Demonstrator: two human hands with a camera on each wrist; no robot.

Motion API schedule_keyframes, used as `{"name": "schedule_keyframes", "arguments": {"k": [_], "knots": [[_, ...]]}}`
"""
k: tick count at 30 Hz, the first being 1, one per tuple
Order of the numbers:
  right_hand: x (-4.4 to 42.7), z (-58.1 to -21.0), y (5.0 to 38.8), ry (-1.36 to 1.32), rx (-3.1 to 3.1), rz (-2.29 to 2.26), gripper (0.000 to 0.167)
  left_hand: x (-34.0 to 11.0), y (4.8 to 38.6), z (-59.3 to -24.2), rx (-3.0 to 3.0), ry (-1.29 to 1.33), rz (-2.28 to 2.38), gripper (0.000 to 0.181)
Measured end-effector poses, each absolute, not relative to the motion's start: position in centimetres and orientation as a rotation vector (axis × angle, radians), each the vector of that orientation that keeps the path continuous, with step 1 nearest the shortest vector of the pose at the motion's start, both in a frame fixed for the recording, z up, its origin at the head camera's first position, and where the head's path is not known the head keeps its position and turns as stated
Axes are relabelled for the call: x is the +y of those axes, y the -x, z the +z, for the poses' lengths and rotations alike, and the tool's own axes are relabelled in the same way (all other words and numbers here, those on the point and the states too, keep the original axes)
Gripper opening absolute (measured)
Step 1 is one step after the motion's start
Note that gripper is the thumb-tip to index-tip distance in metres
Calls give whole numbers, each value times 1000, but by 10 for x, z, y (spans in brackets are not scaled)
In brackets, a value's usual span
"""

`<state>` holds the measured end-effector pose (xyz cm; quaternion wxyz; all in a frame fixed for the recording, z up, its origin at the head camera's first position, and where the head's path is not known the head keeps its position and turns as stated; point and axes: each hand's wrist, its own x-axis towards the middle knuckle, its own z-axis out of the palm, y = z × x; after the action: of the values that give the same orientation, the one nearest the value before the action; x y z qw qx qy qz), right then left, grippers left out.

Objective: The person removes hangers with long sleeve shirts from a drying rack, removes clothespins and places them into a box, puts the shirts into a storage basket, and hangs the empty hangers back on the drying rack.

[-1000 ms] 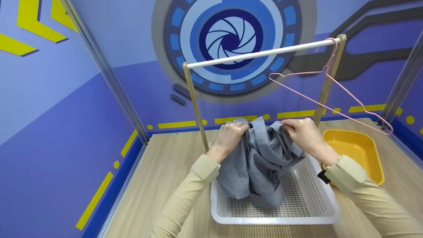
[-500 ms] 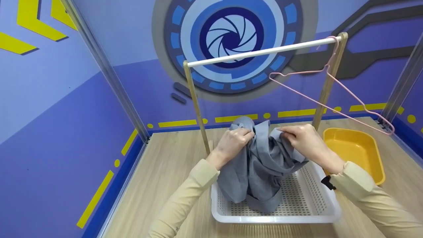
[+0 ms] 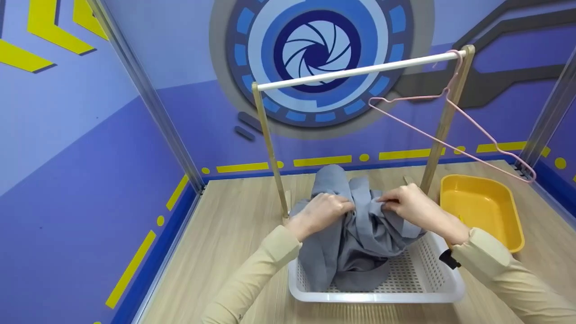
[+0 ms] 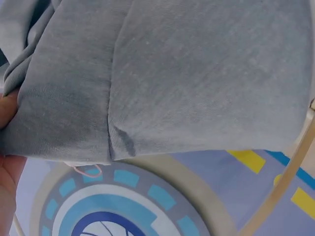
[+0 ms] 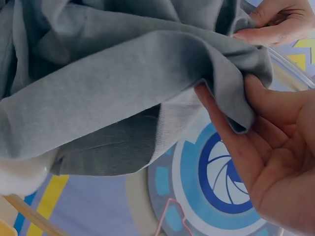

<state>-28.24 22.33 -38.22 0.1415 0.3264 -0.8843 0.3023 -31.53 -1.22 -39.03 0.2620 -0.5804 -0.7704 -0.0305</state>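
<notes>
A bunched grey garment (image 3: 360,238) hangs from both hands over the white perforated basket (image 3: 378,298), its lower folds down inside it. My left hand (image 3: 321,213) pinches the cloth near its upper middle. On the right, my right hand (image 3: 416,207) pinches a folded edge between thumb and fingers. In the right wrist view that edge of the garment (image 5: 113,88) sits between the thumb and fingers of the right hand (image 5: 275,147). Fabric of the garment (image 4: 197,73) fills most of the left wrist view, with part of the left hand (image 4: 7,172) at its edge.
Behind the basket stands a rack with a white rod (image 3: 360,71) and wooden posts. A pink hanger (image 3: 443,96) hangs at the rod's right end. A yellow tray (image 3: 483,202) lies right of the basket on the wooden table (image 3: 220,234).
Both hands have lowered, and the left has shifted slightly right, closer to the right hand. The garment has sunk further into the basket, and its upper left part now spreads behind the left hand.
</notes>
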Motion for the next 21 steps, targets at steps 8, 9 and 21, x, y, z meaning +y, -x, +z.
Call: {"name": "schedule_keyframes", "arguments": {"k": [8,9,21], "knots": [[222,-399,280,-1029,-2716,823,9,-9,311,-412,-2255,1707,-259,12],[222,-401,280,-1044,-2731,831,8,-8,310,-415,-2277,1713,-247,12],[215,-423,275,-1129,-2847,828,10,4,300,-433,-2423,1721,-41,11]]}}
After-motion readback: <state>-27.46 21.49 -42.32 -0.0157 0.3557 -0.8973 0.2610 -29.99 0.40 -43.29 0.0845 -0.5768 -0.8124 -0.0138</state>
